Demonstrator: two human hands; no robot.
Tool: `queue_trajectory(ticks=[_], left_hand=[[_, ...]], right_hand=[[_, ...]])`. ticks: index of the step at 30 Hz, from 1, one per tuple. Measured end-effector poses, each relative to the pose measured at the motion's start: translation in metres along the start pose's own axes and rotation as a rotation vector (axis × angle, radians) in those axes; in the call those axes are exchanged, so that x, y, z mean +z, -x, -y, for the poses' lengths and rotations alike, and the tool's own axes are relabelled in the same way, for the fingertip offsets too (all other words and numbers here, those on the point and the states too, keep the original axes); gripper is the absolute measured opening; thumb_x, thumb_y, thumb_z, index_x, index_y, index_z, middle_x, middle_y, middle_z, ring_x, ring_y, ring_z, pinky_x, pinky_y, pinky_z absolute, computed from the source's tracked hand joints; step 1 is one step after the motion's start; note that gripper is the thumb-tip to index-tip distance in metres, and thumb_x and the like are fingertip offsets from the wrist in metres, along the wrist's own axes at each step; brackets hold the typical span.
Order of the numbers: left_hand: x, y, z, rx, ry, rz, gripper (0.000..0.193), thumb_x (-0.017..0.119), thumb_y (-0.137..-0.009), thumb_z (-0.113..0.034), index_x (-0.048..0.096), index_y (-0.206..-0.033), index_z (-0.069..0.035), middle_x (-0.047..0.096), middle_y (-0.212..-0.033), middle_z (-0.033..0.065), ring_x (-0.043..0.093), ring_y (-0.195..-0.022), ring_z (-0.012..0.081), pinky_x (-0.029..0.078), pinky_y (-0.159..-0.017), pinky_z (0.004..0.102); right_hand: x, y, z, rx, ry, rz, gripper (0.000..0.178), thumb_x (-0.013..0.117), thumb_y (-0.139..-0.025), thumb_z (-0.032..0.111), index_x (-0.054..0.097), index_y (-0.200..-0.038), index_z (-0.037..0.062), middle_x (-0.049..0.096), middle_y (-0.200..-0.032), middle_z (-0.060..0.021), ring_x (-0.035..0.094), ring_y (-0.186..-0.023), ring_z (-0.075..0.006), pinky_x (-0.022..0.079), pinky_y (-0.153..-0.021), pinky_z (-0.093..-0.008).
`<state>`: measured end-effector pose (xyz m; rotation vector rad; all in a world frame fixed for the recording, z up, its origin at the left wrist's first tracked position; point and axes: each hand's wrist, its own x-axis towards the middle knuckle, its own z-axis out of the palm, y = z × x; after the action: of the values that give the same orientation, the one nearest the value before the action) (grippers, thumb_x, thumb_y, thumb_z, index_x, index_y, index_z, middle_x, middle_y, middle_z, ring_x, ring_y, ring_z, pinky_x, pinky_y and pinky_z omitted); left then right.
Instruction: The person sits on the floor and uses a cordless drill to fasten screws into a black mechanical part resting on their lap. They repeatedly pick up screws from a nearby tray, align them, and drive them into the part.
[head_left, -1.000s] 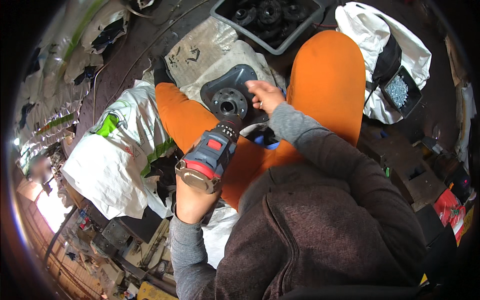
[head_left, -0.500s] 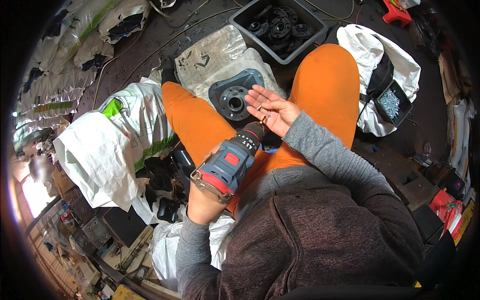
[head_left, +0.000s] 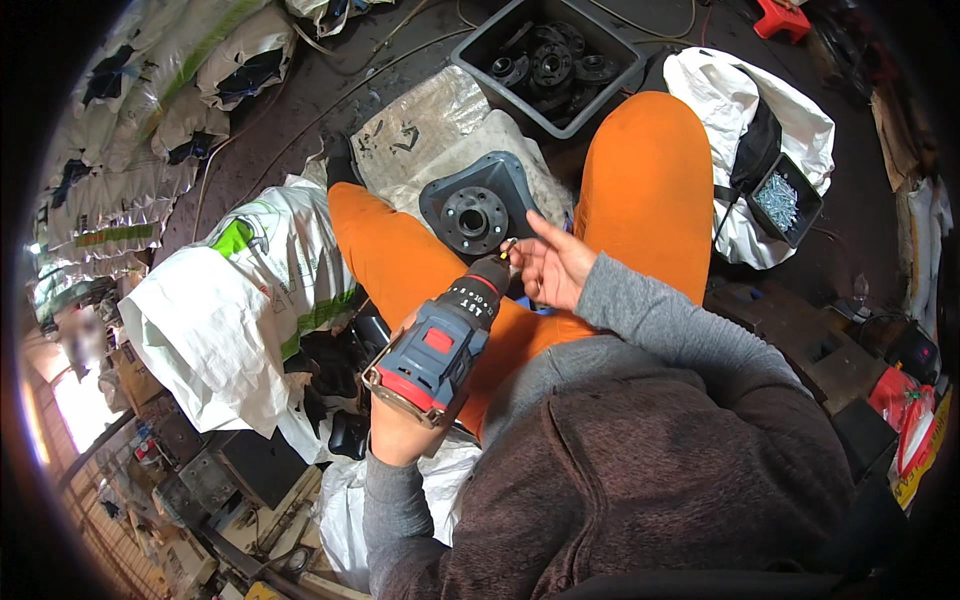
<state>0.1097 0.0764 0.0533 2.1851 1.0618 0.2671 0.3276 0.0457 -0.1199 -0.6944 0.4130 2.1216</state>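
Observation:
My left hand (head_left: 400, 432) grips a grey and red cordless drill (head_left: 430, 350), its chuck pointing up and to the right. Just past the drill's tip, the curled fingers of my right hand (head_left: 557, 262) hold a small screw (head_left: 511, 243) against the yellowish end of the bit (head_left: 504, 257). The thumb of that hand sticks up, and whatever lies deeper in its fingers is hidden. Beyond the drill, between my legs, a dark round flanged hub (head_left: 472, 220) with holes around its centre sits on a grey metal housing (head_left: 512, 180).
A grey bin (head_left: 570, 130) of dark hubs stands at the far side. On the right, a small black tray (head_left: 782, 238) of silvery screws rests by a white sack (head_left: 700, 75). A white and green sack (head_left: 190, 330) lies left. Cables (head_left: 375, 68) cross the floor.
My right hand has turned from palm up with fingers spread to curled fingers at the bit's tip. The drill has shifted slightly left and down in view.

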Motion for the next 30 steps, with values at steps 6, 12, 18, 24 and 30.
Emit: queue_trajectory(ticks=[6,12,18,24,30], left_hand=[[-0.006,0.000,0.005,0.018,-0.121,0.047,0.025,0.069,-0.073,-0.003,0.068,-0.098,-0.006,0.067,-0.087,0.0080,0.066,-0.079,0.0270,0.052,-0.075,0.0369],[0.002,0.002,0.016,-0.111,-0.087,0.116,0.057,0.080,-0.069,-0.015,0.059,-0.122,-0.009,0.067,-0.111,0.0115,0.066,-0.102,0.0282,0.052,-0.090,0.0381],[0.005,-0.019,0.008,-0.312,0.036,0.123,0.071,0.081,-0.068,-0.013,0.051,-0.132,-0.007,0.065,-0.118,0.0142,0.067,-0.104,0.0281,0.054,-0.089,0.0359],[-0.006,-0.048,0.027,-0.243,0.093,0.154,0.043,0.067,-0.072,0.000,0.062,-0.115,-0.001,0.064,-0.117,0.0168,0.061,-0.112,0.0296,0.047,-0.097,0.0374],[-0.005,-0.067,0.040,-0.359,0.044,0.146,0.037,0.070,-0.071,-0.002,0.064,-0.107,0.001,0.067,-0.104,0.0165,0.066,-0.097,0.0291,0.051,-0.087,0.0357]], right_hand=[[0.012,-0.014,-0.001,0.028,-0.092,0.077,0.026,0.065,-0.093,0.032,0.062,-0.099,0.0066,0.058,-0.075,0.0030,0.049,-0.058,-0.0045,0.042,-0.051,-0.0181],[0.032,-0.016,-0.006,-0.065,-0.141,-0.129,0.022,0.065,-0.093,0.027,0.063,-0.100,0.0071,0.057,-0.075,0.0049,0.049,-0.059,-0.0028,0.043,-0.053,-0.0173],[0.032,-0.031,-0.007,-0.100,-0.175,-0.197,0.023,0.065,-0.093,0.029,0.064,-0.101,0.0071,0.054,-0.076,0.0066,0.046,-0.060,-0.0017,0.042,-0.055,-0.0163],[0.018,-0.037,0.012,-0.234,0.110,-0.319,0.025,0.066,-0.093,0.027,0.059,-0.108,0.0087,0.044,-0.069,0.0073,0.036,-0.052,-0.0015,0.033,-0.046,-0.0169],[0.005,-0.058,0.019,-0.350,0.357,-0.408,0.031,0.072,-0.088,0.021,0.059,-0.110,0.0032,0.060,-0.081,-0.0002,0.056,-0.068,-0.0069,0.046,-0.060,-0.0207]])
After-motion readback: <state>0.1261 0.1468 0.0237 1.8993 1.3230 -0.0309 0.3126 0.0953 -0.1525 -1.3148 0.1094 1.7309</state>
